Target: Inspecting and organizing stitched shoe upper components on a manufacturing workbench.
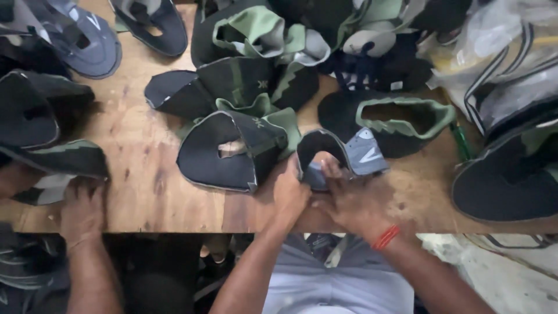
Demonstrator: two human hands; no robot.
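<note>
While the grey-and-black shoe upper [340, 158] is pinched by both hands, left hand [290, 195] and right hand [354, 200], at lower centre, its edge should be kept flat against the table [145, 174].

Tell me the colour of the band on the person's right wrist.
Red-orange. The band sits on the right hand's wrist, clearest in the head view.

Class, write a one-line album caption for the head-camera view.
Both hands, left and right, grip a grey-and-black shoe upper on a wooden table.

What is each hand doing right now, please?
Left hand: shut on the shoe upper.
Right hand: shut on the shoe upper too.
</note>
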